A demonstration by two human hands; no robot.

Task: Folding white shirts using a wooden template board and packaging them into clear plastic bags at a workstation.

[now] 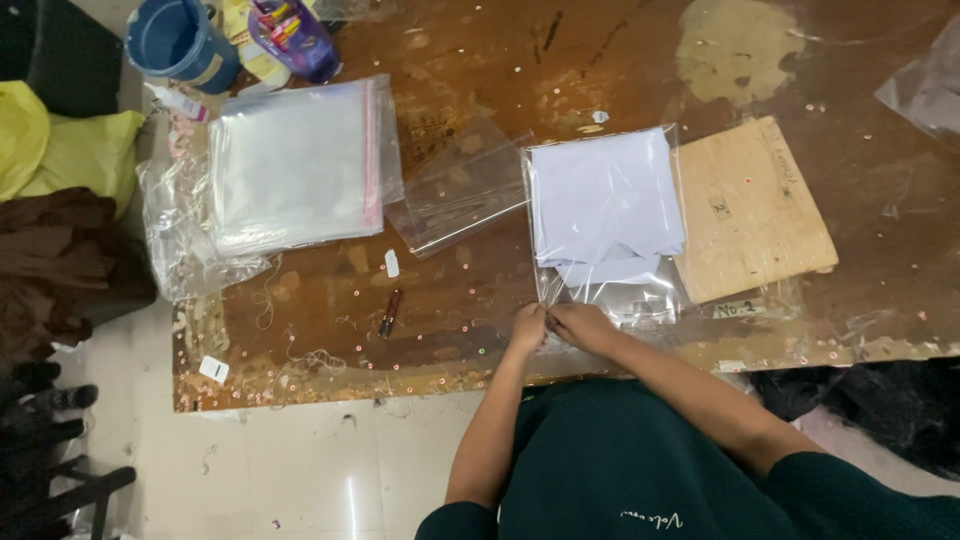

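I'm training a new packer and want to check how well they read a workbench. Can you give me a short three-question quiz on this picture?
1. True or false: both hands, left hand and right hand, pinch the open end of the clear bag holding the folded white garment.
2. What lies right of that garment? A) cardboard sheet B) blue tub C) stack of empty bags
3. Which small dark thing lies left of the hands?

Key: 1 true; 2 A; 3 the dark red tube.
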